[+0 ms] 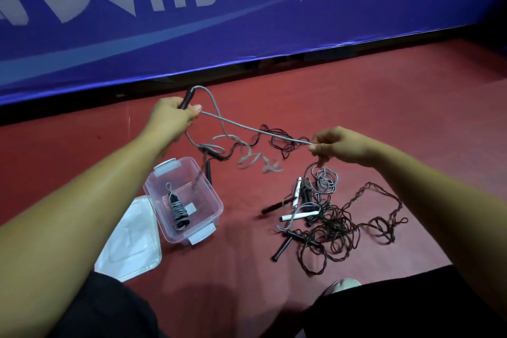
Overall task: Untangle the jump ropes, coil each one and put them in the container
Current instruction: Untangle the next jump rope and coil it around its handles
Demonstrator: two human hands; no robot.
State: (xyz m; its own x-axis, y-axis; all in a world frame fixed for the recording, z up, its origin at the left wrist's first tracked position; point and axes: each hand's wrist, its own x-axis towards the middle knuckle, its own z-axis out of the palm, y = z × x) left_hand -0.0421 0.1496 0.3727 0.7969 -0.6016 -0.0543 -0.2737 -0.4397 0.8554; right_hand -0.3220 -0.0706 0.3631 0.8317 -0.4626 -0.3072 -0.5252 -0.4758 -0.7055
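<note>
- Lowest in view, dark-clothed knees [104, 310]; just beyond, a clear container [216, 207] on the red floor [356, 96], holding 1 coiled rope [179, 212], lid [129, 244] alongside.
- Grips a black handle [188, 98] in the curled left hand [171, 115]; pinches the grey rope [247, 129] in the right hand [337, 147], drawing it taut between the 2.
- Hold that tension, slide the right hand along, and tease the snarl [244, 158] near the container free before coiling.
- Cannot count the ropes in the dark tangle [338, 230] at right, nor find the grey rope's other handle.
</note>
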